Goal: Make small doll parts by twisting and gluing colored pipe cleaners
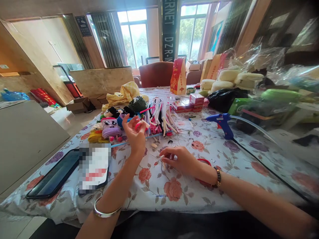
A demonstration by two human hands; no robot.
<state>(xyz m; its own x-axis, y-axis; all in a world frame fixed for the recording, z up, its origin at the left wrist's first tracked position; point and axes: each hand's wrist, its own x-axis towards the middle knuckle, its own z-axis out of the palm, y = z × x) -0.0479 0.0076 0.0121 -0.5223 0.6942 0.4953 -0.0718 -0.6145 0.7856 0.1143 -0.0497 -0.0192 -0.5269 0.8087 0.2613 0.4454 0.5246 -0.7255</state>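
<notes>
My left hand (136, 134) is raised above the table, its fingers pinched round a small pink and white pipe-cleaner piece (141, 123). My right hand (178, 159) rests low on the flowered tablecloth (174, 189), its fingertips pinched on a small white bit (161, 157) I cannot name. A heap of white, pink and black pipe cleaners (159, 118) lies just beyond both hands. Small knitted dolls (111, 127) sit to the left of the heap. A long blue stick (124, 142) lies under my left hand.
A blue glue gun (223, 123) with a black cord stands to the right. A dark tablet (53, 177) and a phone (94, 169) lie at the left front edge. Red boxes (191, 103), a red bag (178, 78), plastic-wrapped goods and a yellow cloth (124, 94) crowd the far side.
</notes>
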